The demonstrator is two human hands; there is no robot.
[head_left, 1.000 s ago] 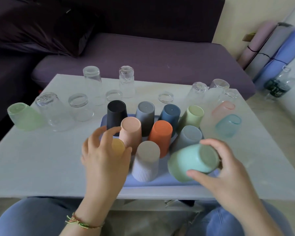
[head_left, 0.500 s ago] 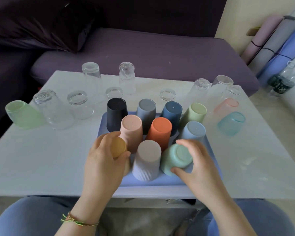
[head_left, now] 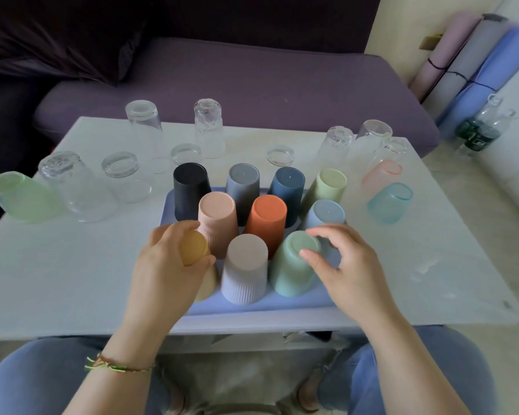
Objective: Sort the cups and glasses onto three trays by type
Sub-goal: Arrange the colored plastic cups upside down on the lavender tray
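A light blue tray point(head_left: 282, 301) at the table's near edge holds several upside-down plastic cups in different colours. My left hand point(head_left: 165, 271) grips a yellow cup point(head_left: 192, 248) at the tray's front left. My right hand point(head_left: 345, 265) has relaxed fingers. Its thumb and fingertips just touch the base of a mint green cup point(head_left: 291, 271), which stands on the tray beside a ribbed grey cup point(head_left: 246, 271). Several clear glasses, such as a tall glass point(head_left: 144, 124), stand upside down on the white table point(head_left: 57, 280). Frosted green point(head_left: 21, 196), pink point(head_left: 381, 175) and teal point(head_left: 390, 202) glasses stand near its sides.
A purple sofa point(head_left: 252, 82) runs behind the table. Rolled mats point(head_left: 468, 64) lean on the wall at the right, with bottles point(head_left: 483, 127) on the floor beside them. My knees are under the near table edge.
My right hand carried the mint green cup in on its side, set it upside down on the tray and has loosened off it. My left hand closed round the yellow cup and stays there.
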